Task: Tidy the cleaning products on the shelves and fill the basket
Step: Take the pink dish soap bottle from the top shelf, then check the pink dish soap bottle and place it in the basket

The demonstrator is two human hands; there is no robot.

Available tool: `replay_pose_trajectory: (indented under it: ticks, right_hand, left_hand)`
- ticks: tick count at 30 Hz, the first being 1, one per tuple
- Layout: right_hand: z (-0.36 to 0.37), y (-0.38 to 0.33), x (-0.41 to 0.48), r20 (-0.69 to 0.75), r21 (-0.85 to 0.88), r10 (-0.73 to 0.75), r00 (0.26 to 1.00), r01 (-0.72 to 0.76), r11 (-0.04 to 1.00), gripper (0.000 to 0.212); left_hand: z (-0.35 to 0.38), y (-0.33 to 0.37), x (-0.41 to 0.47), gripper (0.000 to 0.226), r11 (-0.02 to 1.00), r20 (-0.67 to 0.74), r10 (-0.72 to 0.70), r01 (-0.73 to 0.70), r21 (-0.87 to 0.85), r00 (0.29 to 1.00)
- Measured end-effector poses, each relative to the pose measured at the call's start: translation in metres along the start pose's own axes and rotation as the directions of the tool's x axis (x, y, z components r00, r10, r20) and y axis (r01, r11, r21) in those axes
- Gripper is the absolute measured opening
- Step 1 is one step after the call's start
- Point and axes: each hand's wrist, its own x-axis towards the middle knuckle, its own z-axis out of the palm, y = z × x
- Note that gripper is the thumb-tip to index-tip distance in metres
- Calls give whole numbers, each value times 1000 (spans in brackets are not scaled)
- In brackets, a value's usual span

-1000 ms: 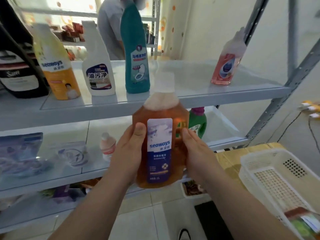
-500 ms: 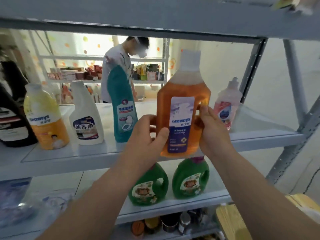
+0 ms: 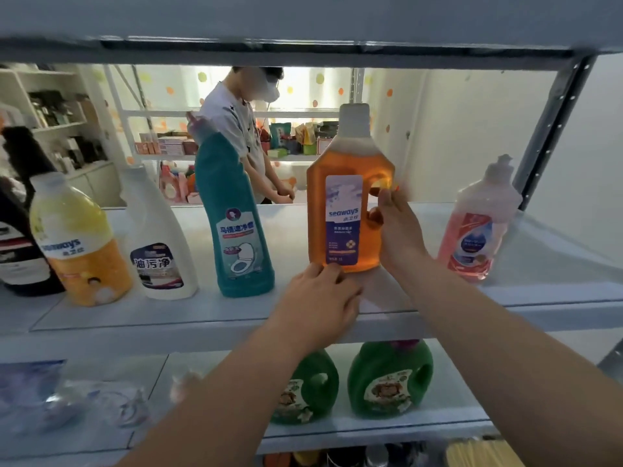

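One amber bottle [image 3: 347, 210] of disinfectant now stands upright on the middle shelf [image 3: 202, 318], in the gap between the teal toilet cleaner [image 3: 236, 224] to its left and the pink bottle [image 3: 478, 227] to its right. A second ago both hands carried it low, in front of the lower shelves; half a second ago it was raised to shelf height, and now its base looks set down. The right hand [image 3: 401, 227] grips the handle side, fingers curled round and through the handle. The left hand [image 3: 320, 298] has slipped down off the bottle's side; its fingers lie loose on the shelf, tips touching the near left corner of the base. Further left stand a white spray bottle [image 3: 158, 244] and a yellow bottle [image 3: 77, 244]; two green jugs [image 3: 391, 379] sit on the shelf below. By my judgement this placing is nearly done, needing only a small straightening and release. No basket is in view.
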Motion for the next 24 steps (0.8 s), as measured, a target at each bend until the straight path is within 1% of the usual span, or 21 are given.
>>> replay_pose_trajectory:
  ticks: [3,7,9,11,15,18,20,22,23,24]
  right_hand:
    - [2,7,12,28,-14,-31,999,32,999,27]
    - [4,11,22,35,-82,-65,997,68,994,25]
    - [5,13,23,22,-103,-77,997,79,992,26]
    - [5,16,21,7,-129,-102,995,102,986,32]
    - [4,17,11,4,-244,-142,990,138,960,38]
    - [6,12,4,-9,-345,-108,994,98,933,40]
    - [3,10,-3,-20,-462,-31,999,19,887,39]
    - [-5,12,-18,-17,-580,31,999,-35,814,45]
    - [-11,14,-30,-1,-644,45,999,-35,764,49]
    - [-17,17,-43,36,-726,43,998,-4,688,49]
  left_hand:
    - [7,-4,3,29,997,39,-57,58,-45,998]
    - [11,-6,5,41,992,82,-106,111,-52,991]
    - [13,-6,5,43,993,84,-104,109,-55,991]
    - [15,-7,5,43,993,74,-96,100,-57,993]
    - [16,-8,6,43,995,67,-86,89,-54,994]
    - [16,-9,4,46,995,82,-83,88,-50,993]
    - [15,-9,2,46,995,93,-83,88,-49,992]
    - [13,-10,3,47,996,109,-74,79,-43,991]
    - [12,-10,3,48,996,117,-69,74,-40,991]
    - [11,-10,2,50,997,120,-63,68,-37,991]
